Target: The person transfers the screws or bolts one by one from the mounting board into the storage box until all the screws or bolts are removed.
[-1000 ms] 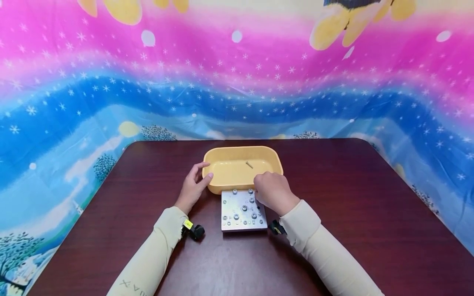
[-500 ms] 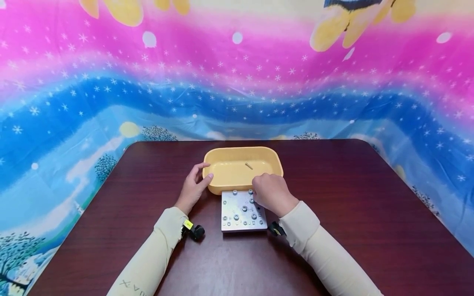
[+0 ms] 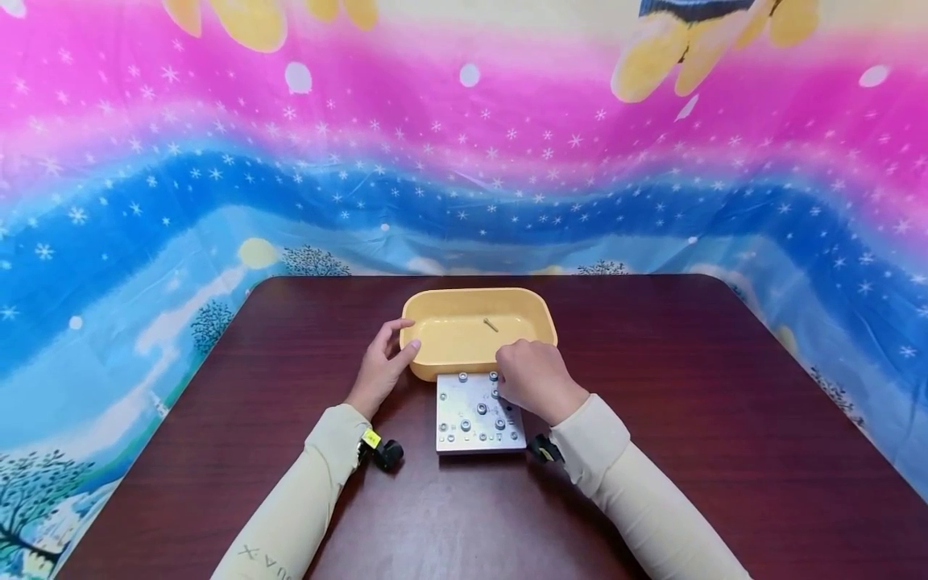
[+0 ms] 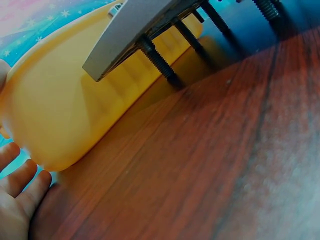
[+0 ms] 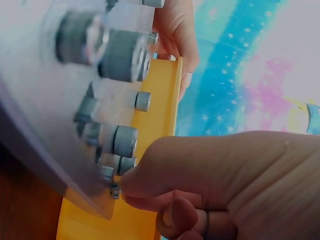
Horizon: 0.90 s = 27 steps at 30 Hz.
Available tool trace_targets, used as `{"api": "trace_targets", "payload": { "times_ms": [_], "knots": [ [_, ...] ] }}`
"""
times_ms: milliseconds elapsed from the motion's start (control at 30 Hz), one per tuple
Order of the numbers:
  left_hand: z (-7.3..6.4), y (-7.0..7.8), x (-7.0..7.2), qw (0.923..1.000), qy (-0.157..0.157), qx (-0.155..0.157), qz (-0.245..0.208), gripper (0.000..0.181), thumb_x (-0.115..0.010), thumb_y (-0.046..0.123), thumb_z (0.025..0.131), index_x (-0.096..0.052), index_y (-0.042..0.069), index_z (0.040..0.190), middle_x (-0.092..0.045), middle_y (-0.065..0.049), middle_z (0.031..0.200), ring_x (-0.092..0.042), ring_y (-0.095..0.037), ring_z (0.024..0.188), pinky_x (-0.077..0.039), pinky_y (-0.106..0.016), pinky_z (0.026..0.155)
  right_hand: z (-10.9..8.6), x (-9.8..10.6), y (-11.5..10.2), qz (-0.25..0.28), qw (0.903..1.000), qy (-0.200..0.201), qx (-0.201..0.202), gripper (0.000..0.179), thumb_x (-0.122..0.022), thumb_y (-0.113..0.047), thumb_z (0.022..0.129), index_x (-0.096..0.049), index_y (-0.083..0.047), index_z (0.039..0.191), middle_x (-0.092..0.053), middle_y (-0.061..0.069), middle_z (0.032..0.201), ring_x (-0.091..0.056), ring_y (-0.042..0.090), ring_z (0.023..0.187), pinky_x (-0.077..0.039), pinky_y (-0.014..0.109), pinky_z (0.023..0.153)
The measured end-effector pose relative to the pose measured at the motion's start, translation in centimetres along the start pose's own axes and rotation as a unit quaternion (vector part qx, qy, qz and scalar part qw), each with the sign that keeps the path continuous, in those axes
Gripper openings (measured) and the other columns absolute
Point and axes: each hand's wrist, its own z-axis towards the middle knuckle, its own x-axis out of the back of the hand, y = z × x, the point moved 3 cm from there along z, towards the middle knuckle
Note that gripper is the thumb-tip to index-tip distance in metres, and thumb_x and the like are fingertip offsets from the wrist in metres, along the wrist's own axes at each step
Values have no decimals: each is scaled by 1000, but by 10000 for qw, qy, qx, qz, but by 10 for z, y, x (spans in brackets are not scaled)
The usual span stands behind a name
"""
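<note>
A silver metal plate bears several socket-head screws; threaded shanks stick out underneath in the left wrist view. My right hand is over the plate's far right corner, fingers curled, thumb and forefinger pinching a small socket-head screw near the edge. That screw is mostly hidden by the fingertips. My left hand holds the left end of a yellow plastic bin, thumb and forefinger at the rim, other fingers against the outer wall. Inside the bin lies one loose screw.
The bin stands right behind the plate on a dark red-brown wooden table. Small black wrist cameras sit under both cuffs. A patterned cloth hangs behind the table.
The head view has shifted slightly. Both hands keep nearly the same place, the right one moving only slightly at the plate's corner; bin and plate stay put.
</note>
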Motion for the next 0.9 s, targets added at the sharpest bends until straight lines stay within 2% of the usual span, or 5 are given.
{"api": "trace_targets", "payload": {
  "times_ms": [67, 300, 533, 700, 900],
  "knots": [
    [0, 0, 0, 10000, -8, -6, 29, 47, -63, 22, 94, -48, 7, 136, -47, -11, 141, -50, -27, 124, -44, -35, 97, 0, 1, 1, 82, 9999, 60, 42, 20, -68, -12, 77, -57, -14, 60, -45, -1, 49, -44, 17, 47, -33, 31, 43],
    [14, -30, 1, 10000, 42, -33, 61, 49, -64, 29, 93, -48, 15, 137, -47, -8, 141, -52, -23, 119, -45, -23, 87, -1, 5, 6, 410, 9991, 17, 79, 29, -66, -11, 76, -50, -17, 53, -39, -4, 47, -39, 14, 46, -30, 30, 43],
    [14, -32, 1, 9997, 151, -170, 71, 45, -65, 34, 92, -51, 20, 133, -52, -5, 136, -55, -20, 115, -46, -22, 84, -2, 9, 10, 855, 9962, -136, -76, 20, -70, -17, 76, -57, -17, 61, -51, -5, 55, -47, 15, 52, -36, 31, 48],
    [13, -32, 1, 9996, 184, -190, 87, 41, -64, 25, 94, -51, 19, 132, -52, -8, 137, -55, -21, 115, -47, -23, 85, -1, 11, 12, 1012, 9948, -76, -5, 16, -68, -16, 74, -58, -17, 62, -52, -6, 57, -48, 14, 54, -38, 30, 49],
    [14, -31, 1, 9996, 150, -198, 106, 42, -63, 26, 94, -50, 18, 134, -48, -4, 141, -51, -21, 124, -44, -36, 96, -1, 11, 19, 1589, 9872, -161, -24, 13, -69, -18, 75, -60, -18, 66, -54, -7, 60, -50, 12, 59, -42, 29, 54]
  ]
}}
